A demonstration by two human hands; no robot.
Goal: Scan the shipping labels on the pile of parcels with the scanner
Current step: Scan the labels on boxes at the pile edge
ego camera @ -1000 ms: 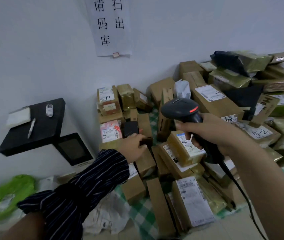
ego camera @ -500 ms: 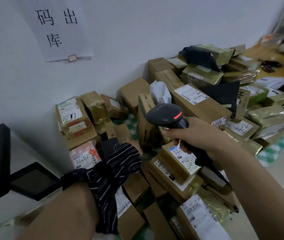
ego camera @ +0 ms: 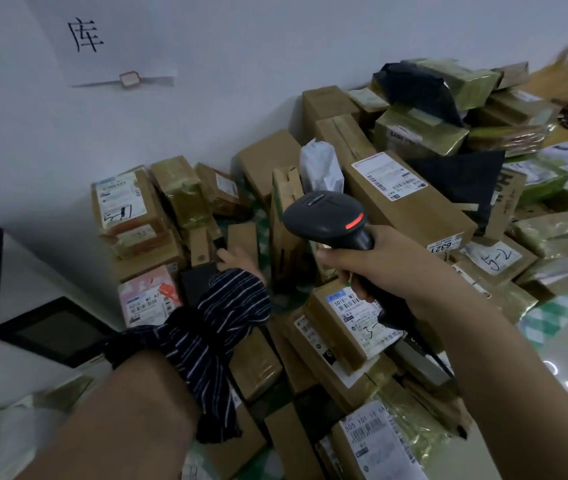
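Right hand (ego camera: 372, 268) grips scanner (ego camera: 327, 216) above parcel pile (ego camera: 410, 206).
Labels read "6321" (ego camera: 443, 245), "5-2" (ego camera: 497, 259) and "501E- M1" (ego camera: 344, 299), the last below the scanner. Left hand (ego camera: 241, 259) is farther among the boxes than earlier, on black parcel (ego camera: 199, 282); its grip is not visible.

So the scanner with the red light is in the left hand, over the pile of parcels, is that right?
Not quite: the head view shows the right hand gripping the scanner with the red light, over the pile of parcels.
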